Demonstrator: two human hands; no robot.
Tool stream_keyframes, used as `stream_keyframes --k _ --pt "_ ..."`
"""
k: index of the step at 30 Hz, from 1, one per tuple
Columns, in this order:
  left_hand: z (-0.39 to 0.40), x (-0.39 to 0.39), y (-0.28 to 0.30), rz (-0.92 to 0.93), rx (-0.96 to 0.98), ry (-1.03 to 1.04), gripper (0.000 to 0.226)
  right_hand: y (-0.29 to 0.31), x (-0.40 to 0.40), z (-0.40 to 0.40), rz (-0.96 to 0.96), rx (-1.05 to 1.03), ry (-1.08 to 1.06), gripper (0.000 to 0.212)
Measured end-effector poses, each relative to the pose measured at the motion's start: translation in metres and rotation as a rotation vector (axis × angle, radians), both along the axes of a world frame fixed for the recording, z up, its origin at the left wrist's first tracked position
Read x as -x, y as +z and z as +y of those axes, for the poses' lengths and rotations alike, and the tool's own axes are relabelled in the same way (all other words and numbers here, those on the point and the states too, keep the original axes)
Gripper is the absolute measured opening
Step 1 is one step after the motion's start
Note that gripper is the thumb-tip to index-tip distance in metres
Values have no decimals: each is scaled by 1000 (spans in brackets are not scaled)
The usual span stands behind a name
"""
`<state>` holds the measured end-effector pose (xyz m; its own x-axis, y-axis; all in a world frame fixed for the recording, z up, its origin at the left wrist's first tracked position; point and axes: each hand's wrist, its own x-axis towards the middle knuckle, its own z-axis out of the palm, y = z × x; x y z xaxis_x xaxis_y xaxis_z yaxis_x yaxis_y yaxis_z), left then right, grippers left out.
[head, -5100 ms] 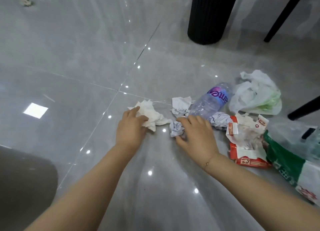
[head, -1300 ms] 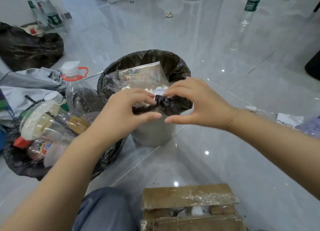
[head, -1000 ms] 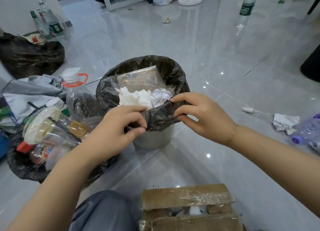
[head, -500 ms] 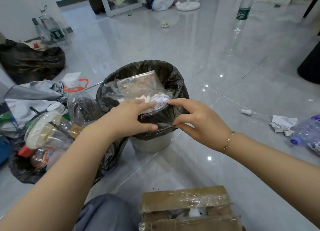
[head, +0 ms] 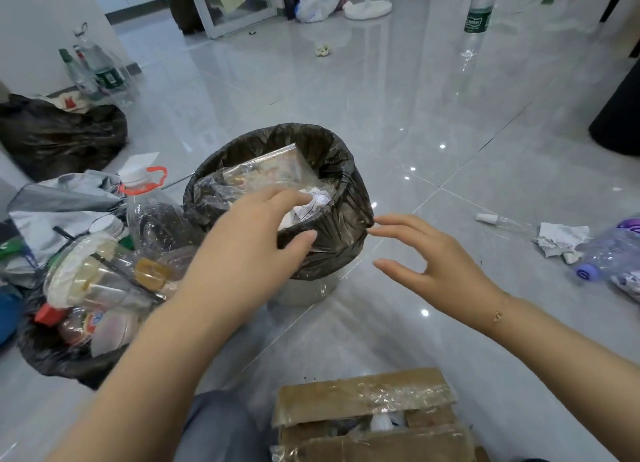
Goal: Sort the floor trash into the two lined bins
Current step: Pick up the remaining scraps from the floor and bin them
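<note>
A bin with a black liner (head: 334,150) stands on the floor in front of me, holding a clear plastic bag (head: 266,167) and crumpled white paper (head: 317,198). My left hand (head: 256,243) lies over the near rim, fingers stretched across the paper and thumb against the outside of the liner. My right hand (head: 433,257) hovers just right of the bin with fingers spread, holding nothing. A second black-lined bin (head: 52,357) at the left is heaped with plastic cups and bottles, including a big jug with an orange handle (head: 149,202).
A taped cardboard box (head: 363,399) sits at my knee. On the floor at right lie crumpled paper (head: 561,236) and a purple-capped bottle (head: 609,254). Farther off are a standing green-label bottle (head: 478,15), a paper ball (head: 323,49) and a full black bag (head: 59,136).
I carried paper scraps from the floor to the bin. Both hands were pinching the liner's near rim; my right hand has let go and drawn back to the right.
</note>
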<state>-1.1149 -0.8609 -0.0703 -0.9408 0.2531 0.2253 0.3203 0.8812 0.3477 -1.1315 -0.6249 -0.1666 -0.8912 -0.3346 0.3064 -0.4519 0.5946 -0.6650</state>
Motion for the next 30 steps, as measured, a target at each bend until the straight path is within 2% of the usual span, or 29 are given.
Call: stream_keyframes --k 3,6,13,17,22,26,30 --pt "37 -14 -5 -11 -252 -49 29 -5 -15 19 -77 83 -121 32" --pt "78 -12 -28 -232 -412 -83 26 -12 -29 44 -154 179 -232 28" --pt "170 21 -93 -574 -494 -186 19 -46 -56 119 -282 300 -538 26" --pt "209 48 -122 -644 -495 -179 19 -63 -52 148 -338 412 -673 23" --pt "269 96 -156 -685 -390 -184 22 -88 -41 194 -392 474 -805 23" --pt "317 139 -190 -570 -221 -242 28 -109 -29 229 -400 458 -867 26" --pt "361 180 -221 -407 -59 -307 43 -123 -14 255 -347 314 -853 27"
